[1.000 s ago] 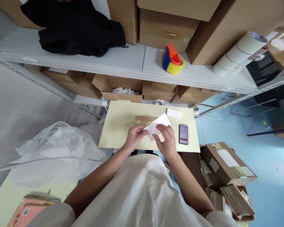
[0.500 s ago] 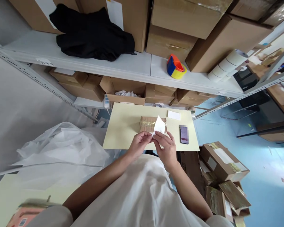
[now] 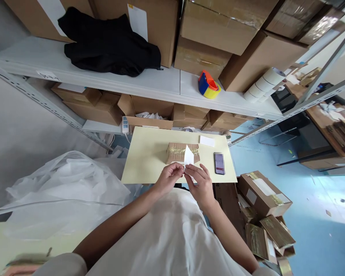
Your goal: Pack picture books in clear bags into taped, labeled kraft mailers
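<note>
Grasping the white slip (image 3: 189,156) with left hand (image 3: 169,179) and right hand (image 3: 201,184) near the front edge of the tabletop (image 3: 145,157); best to pinch lightly, avoiding creases.

from where i stand, this looks like a warehouse's packing corner. the metal shelf (image 3: 168,83) bears a stuck-on label (image 3: 48,75), and cartons (image 3: 215,28) stand on it with a tape dispenser (image 3: 209,85) and white rolls (image 3: 264,84). by it is a pale table (image 3: 146,157) with a taped box (image 3: 175,152). more boxes (image 3: 264,193), taped and labelled, are heaped on the blue floor (image 3: 324,201).
</note>
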`<state>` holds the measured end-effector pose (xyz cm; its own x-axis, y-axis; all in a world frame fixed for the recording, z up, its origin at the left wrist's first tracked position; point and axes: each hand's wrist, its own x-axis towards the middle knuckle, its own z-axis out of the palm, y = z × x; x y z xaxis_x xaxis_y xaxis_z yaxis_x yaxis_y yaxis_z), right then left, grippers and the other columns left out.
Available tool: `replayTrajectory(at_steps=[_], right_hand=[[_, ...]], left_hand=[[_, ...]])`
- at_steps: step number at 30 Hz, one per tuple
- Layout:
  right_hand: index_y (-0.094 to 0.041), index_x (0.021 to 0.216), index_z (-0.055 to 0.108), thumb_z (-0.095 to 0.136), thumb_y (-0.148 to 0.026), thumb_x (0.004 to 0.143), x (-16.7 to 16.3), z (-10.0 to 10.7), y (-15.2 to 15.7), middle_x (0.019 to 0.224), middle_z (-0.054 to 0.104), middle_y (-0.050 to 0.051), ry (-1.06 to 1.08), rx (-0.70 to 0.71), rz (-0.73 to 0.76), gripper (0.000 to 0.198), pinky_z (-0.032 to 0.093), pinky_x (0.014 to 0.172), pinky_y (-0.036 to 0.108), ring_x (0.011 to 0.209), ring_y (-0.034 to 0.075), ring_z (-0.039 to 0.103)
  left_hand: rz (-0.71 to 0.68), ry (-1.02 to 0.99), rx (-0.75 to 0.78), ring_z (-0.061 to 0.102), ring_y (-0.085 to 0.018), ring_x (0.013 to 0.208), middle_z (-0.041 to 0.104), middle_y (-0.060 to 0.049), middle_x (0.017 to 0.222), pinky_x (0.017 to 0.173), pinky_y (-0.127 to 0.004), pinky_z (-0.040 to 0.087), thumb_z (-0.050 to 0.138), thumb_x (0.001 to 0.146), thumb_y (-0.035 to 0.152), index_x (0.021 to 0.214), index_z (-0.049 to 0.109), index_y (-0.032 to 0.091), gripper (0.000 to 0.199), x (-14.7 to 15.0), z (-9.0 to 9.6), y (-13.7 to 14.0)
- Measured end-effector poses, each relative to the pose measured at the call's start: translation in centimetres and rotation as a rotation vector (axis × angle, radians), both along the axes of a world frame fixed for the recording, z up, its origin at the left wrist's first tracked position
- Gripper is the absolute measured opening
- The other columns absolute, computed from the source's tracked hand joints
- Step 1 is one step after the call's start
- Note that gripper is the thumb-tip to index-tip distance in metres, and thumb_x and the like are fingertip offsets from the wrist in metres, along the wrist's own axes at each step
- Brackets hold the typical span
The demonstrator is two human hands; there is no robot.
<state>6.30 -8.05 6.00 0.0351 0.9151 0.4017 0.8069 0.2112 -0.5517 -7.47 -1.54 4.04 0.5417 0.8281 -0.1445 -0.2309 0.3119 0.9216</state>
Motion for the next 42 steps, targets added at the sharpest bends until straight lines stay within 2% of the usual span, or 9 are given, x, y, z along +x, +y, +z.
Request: replayTrajectory(at_steps=[3,8,15,21,25,29,35,38,42], right_hand=[[-0.031,0.104,0.066,0.061,-0.026,0.085,0.0,0.2,-0.4,0.103,0.073,0.004,0.076,-0.04,0.02,0.021,0.044,0.098,0.049,0.1,0.024,0.067],[-0.028,0.092,0.067,0.062,-0.031,0.084,-0.2,0.7,-0.6,0.093,0.072,0.004,0.3,-0.166,-0.028,0.01,0.053,0.081,0.041,0.089,0.024,0.068],[-0.025,0.085,0.067,0.057,-0.03,0.086,-0.4,0.4,-0.4,0.092,0.071,0.005,0.456,-0.264,-0.034,0.011,0.052,0.081,0.037,0.09,0.022,0.067],[-0.023,0.082,0.064,0.058,-0.034,0.085,-0.2,-0.4,0.1,0.091,0.07,0.006,0.594,-0.304,-0.042,0.013,0.051,0.082,0.036,0.089,0.021,0.065],[-0.022,0.079,0.06,0.059,-0.04,0.084,0.6,-1.1,0.7,0.082,0.068,0.004,0.826,-0.318,-0.051,0.019,0.053,0.072,0.032,0.077,0.018,0.064],[-0.022,0.078,0.058,0.059,-0.043,0.083,1.8,-1.8,1.2,0.07,0.064,0.001,0.926,-0.363,-0.111,0.022,0.051,0.067,0.031,0.067,0.016,0.062],[-0.021,0.078,0.057,0.063,-0.044,0.082,3.9,-3.1,2.4,0.076,0.061,-0.001,1.004,-0.379,-0.192,0.023,0.047,0.057,0.027,0.055,0.01,0.056],[-0.021,0.08,0.058,0.065,-0.044,0.08,4.8,-4.0,2.9,0.082,0.063,0.0,1.009,-0.384,-0.241,0.024,0.05,0.059,0.029,0.056,0.011,0.058],[-0.022,0.082,0.058,0.066,-0.044,0.08,5.7,-5.0,2.8,0.078,0.063,0.0,1.041,-0.36,-0.333,0.023,0.054,0.07,0.034,0.065,0.014,0.065]], left_hand=[[-0.028,0.002,0.046,0.049,-0.013,0.069,0.051,0.001,0.072,0.069,-0.026,0.044,0.062,0.079,0.047,0.073,0.054,0.019,0.03,0.0,-0.3,-0.2],[-0.077,0.082,0.175,0.05,-0.014,0.07,0.053,-0.001,0.076,0.066,-0.026,0.042,0.058,0.082,0.047,0.077,0.055,0.02,0.027,-0.3,-0.9,-0.5],[-0.121,0.166,0.32,0.047,-0.014,0.071,0.05,-0.002,0.078,0.065,-0.026,0.039,0.047,0.089,0.042,0.077,0.049,0.021,0.025,-1.2,-0.7,-0.7],[-0.101,0.211,0.279,0.04,-0.012,0.064,0.045,0.001,0.074,0.059,-0.023,0.034,0.047,0.089,0.04,0.074,0.042,0.021,0.025,-1.8,-0.9,-0.1],[-0.07,0.219,0.251,0.045,-0.011,0.062,0.048,0.002,0.071,0.06,-0.023,0.036,0.047,0.088,0.04,0.077,0.042,0.021,0.023,-2.8,-1.6,1.5],[-0.012,0.288,0.243,0.056,-0.012,0.065,0.056,0.002,0.067,0.065,-0.024,0.041,0.05,0.087,0.035,0.077,0.043,0.021,0.019,-4.6,-2.0,3.6],[0.115,0.449,0.197,0.049,-0.009,0.043,0.049,0.008,0.047,0.05,-0.021,0.037,0.05,0.084,0.033,0.077,0.045,0.021,0.015,-7.8,-2.4,6.8],[0.18,0.498,0.153,0.053,-0.011,0.043,0.052,0.008,0.046,0.05,-0.022,0.04,0.053,0.081,0.035,0.078,0.047,0.021,0.015,-8.8,-2.5,8.3],[0.257,0.614,0.24,0.056,-0.011,0.047,0.055,0.006,0.05,0.054,-0.022,0.043,0.055,0.08,0.036,0.077,0.049,0.021,0.017,-9.5,-2.5,10.4]])
